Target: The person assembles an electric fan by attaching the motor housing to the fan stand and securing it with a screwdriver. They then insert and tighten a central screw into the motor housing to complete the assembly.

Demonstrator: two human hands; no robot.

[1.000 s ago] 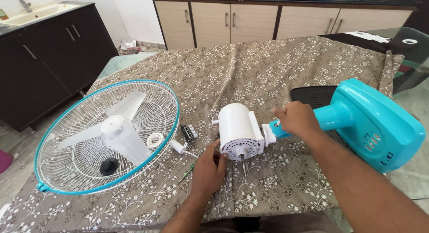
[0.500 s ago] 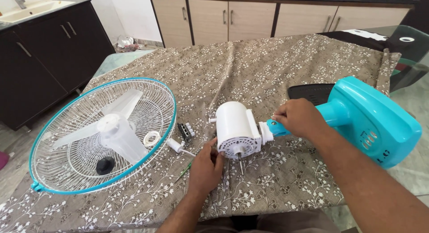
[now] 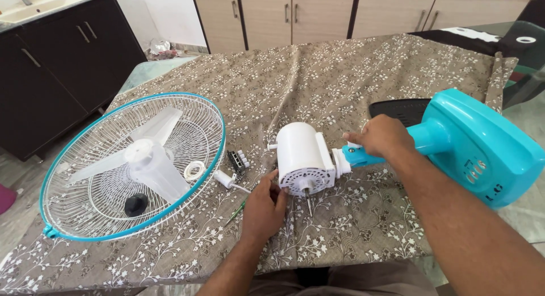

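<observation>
On the flowered brown cloth (image 3: 340,74), the white fan motor (image 3: 304,158) lies on its side – the left hand (image 3: 264,208) touches its front face with loose fingers, the right hand (image 3: 383,137) wraps around the turquoise neck (image 3: 363,155) just beside it.

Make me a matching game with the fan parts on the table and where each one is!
Things:
1. white motor
2. black knob
3. fan base
4. green screwdriver

Places:
A. lying inside the wire fan guard
B. far right, at the table edge
C. between the left hand and the right hand
D. on the cloth, just left of the left hand

Pairs: 1-C, 2-A, 3-B, 4-D
</observation>
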